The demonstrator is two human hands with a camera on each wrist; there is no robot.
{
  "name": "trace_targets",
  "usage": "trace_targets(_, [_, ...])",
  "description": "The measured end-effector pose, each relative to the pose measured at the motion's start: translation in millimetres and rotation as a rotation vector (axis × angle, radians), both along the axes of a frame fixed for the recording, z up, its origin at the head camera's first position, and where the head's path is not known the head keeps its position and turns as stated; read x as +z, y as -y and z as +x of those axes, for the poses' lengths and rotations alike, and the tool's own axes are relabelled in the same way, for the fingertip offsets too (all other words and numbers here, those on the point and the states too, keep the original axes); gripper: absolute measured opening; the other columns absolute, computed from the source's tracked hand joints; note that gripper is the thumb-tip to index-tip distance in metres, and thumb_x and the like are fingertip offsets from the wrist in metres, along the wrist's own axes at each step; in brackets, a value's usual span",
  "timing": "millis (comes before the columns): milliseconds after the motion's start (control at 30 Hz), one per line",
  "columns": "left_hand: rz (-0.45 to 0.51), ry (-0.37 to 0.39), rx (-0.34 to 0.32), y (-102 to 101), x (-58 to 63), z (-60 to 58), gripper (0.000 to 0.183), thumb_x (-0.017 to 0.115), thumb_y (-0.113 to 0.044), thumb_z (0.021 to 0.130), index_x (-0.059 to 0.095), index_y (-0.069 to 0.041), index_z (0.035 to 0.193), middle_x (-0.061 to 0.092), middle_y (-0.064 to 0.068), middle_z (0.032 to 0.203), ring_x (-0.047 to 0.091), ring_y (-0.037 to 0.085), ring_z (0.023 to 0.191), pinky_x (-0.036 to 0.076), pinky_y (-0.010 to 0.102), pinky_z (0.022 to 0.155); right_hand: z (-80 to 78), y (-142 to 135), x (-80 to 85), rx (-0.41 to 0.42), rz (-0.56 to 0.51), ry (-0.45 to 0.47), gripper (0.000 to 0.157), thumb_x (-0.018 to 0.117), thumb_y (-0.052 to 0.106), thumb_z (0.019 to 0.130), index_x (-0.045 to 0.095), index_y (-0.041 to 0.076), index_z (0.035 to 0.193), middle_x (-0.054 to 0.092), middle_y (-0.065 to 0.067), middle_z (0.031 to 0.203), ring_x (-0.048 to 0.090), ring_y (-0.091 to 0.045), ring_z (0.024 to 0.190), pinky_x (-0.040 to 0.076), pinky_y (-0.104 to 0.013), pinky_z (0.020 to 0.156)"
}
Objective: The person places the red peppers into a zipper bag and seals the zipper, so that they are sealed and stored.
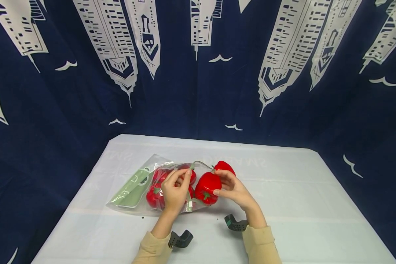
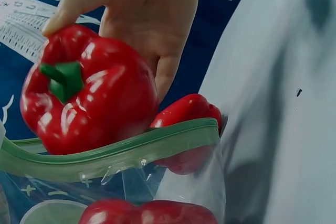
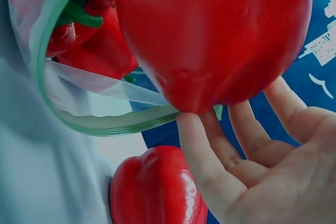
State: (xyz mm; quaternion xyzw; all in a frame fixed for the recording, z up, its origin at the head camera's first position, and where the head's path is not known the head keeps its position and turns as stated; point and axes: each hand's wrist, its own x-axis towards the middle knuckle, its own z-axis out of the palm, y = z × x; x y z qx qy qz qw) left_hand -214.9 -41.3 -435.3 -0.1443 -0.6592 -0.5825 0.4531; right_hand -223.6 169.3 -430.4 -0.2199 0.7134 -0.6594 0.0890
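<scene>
My right hand (image 1: pixel 234 189) grips a red bell pepper (image 1: pixel 207 187) with a green stem, thumb on one side and fingers on the other. In the left wrist view that bell pepper (image 2: pixel 94 93) stands at the mouth of the clear zip bag. The bag (image 1: pixel 132 205) lies on the table with several red peppers inside. With thumb and fingertips my left hand (image 1: pixel 175 192) pinches the green rim of the bag (image 2: pixel 105 156), and the mouth gapes toward the right hand. Another red pepper (image 3: pixel 157 187) lies outside, just beyond the bag's mouth.
A white-covered table (image 1: pixel 300 205) extends to both sides of the bag. Behind it hangs a dark blue curtain (image 1: pixel 198 102) with white building prints. Each wrist wears a black band mount, such as the left one (image 1: pixel 181 239).
</scene>
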Motion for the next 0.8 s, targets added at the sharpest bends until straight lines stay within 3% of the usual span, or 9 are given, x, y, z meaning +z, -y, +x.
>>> trace_targets(267, [-0.006, 0.0, 0.005, -2, 1.3, 0.6, 0.005, 0.072, 0.006, 0.076, 0.07, 0.003, 0.081, 0.059, 0.008, 0.065, 0.045, 0.013, 0.048, 0.036, 0.013, 0.044, -0.7, 6, -2.0, -0.081, 0.05, 0.01, 0.06, 0.073, 0.009, 0.079, 0.044, 0.003, 0.131, 0.043, -0.016, 0.134, 0.047, -0.034, 0.116, 0.046, -0.035, 0.092])
trace_targets(567, [-0.008, -0.023, 0.002, -4, 27.5, 18.4, 0.008, 0.069, 0.013, 0.074, 0.068, 0.008, 0.08, 0.058, 0.012, 0.065, 0.044, 0.016, 0.048, 0.037, 0.014, 0.044, -0.8, 15, -2.7, -0.126, 0.076, 0.006, 0.062, 0.076, 0.01, 0.076, 0.045, 0.005, 0.13, 0.044, -0.015, 0.134, 0.043, -0.034, 0.119, 0.04, -0.048, 0.098])
trace_targets(800, [-0.013, -0.03, 0.016, -5, 31.2, 20.7, 0.01, 0.069, 0.015, 0.072, 0.067, 0.008, 0.079, 0.057, 0.011, 0.063, 0.044, 0.015, 0.046, 0.036, 0.013, 0.044, 0.1, 18, -3.2, -0.139, 0.064, -0.029, 0.062, 0.076, 0.01, 0.076, 0.046, 0.005, 0.13, 0.045, -0.015, 0.134, 0.044, -0.034, 0.121, 0.039, -0.047, 0.099])
